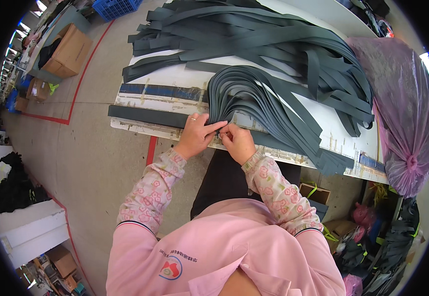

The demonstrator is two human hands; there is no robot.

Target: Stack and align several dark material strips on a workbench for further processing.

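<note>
A looped bundle of flat dark grey-green strips [288, 126] is lying by the near edge of the white tabletop [335, 106], arching away from the person and fanning out toward the right. At its near left end, the left hand [194, 134] is resting over the material, its index finger stretching toward the right hand [239, 143]. The right fingers are bunching at their tips; whether either hand's fingers are grasping a strip cannot be told. A single flat strip [145, 114] is running leftward along the edge. Beyond, a larger heap of strips [258, 37] is spreading across the tabletop, and a knotted pink translucent bag [404, 113] is standing at the right.
</note>
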